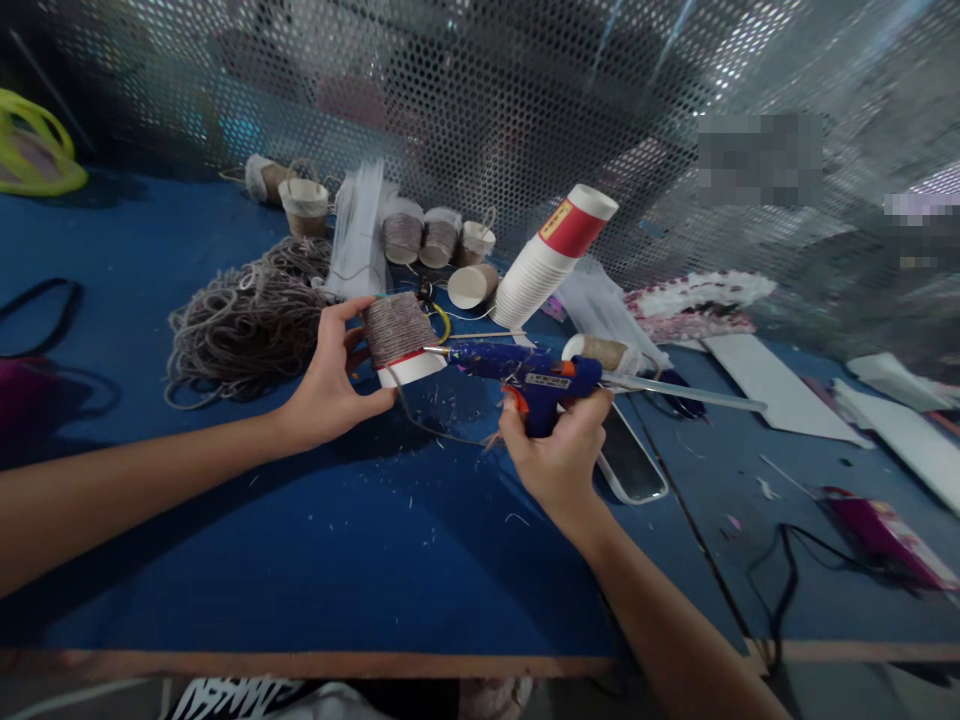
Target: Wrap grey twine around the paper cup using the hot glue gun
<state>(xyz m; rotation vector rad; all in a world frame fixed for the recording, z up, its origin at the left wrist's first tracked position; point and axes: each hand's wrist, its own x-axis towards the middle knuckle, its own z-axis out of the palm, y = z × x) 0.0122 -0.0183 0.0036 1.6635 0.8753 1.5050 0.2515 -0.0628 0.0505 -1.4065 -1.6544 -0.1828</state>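
Note:
My left hand (337, 375) grips a paper cup (412, 370) wound with grey-brown cord over most of its side, leaving a white band with a red stripe bare. My right hand (559, 450) is wrapped around the handle of a blue glue gun (517, 370) with an orange trigger; a long clear glue stick (690, 392) juts from its back. The gun's metal nozzle is at the cup's side, by the edge of the cord; whether it touches, I cannot tell. A loose strand of cord (435, 430) runs from the cup toward my right hand.
A heap of grey cord (244, 325) lies left of the cup. Behind stand several cord-wrapped cups (403, 235) and a leaning stack of paper cups (534, 270). A phone (634, 465) lies beside my right hand. White boards (780, 385) and a maroon pouch (885, 535) are at right.

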